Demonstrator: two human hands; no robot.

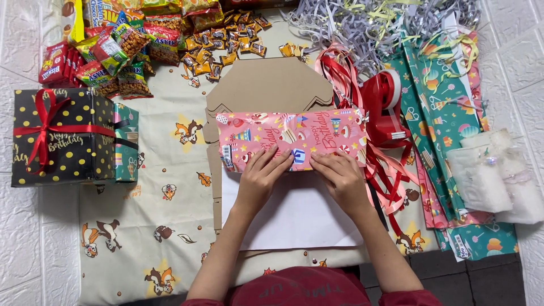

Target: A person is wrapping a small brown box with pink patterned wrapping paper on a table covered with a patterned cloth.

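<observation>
Head cam, looking straight down. Both my hands are flat on a box wrapped in pink party-print paper [292, 139], sitting dead centre on a sheet of plain white paper [294, 218] that lies over a brown cardboard cutout [266, 85]. My left hand [262, 173] presses the lower edge of the pink box with fingers spread, and my right hand [338, 174] does the same just beside it. Neither grip is closed around anything, just open palms and fingertips pushing down on the wrap.

Everything sits on a cream cloth with cartoon chipmunks [147, 226] spread over the floor. At 9 o'clock from the box there's a black gift box with gold dots and a red ribbon bow [59, 136], with a slim teal wrapped package [126, 141] touching its right side. Up at 11 o'clock, a pile of colourful snack packets [119, 51] and small orange candy wrappers [226, 39]. At 1 o'clock, grey shredded paper filler [362, 25]. At 3 o'clock, a red tape dispenser [385, 105] on tangled red ribbon [391, 170], then teal patterned wrapping sheets [442, 113] and clear plastic bags [493, 175] further out.
</observation>
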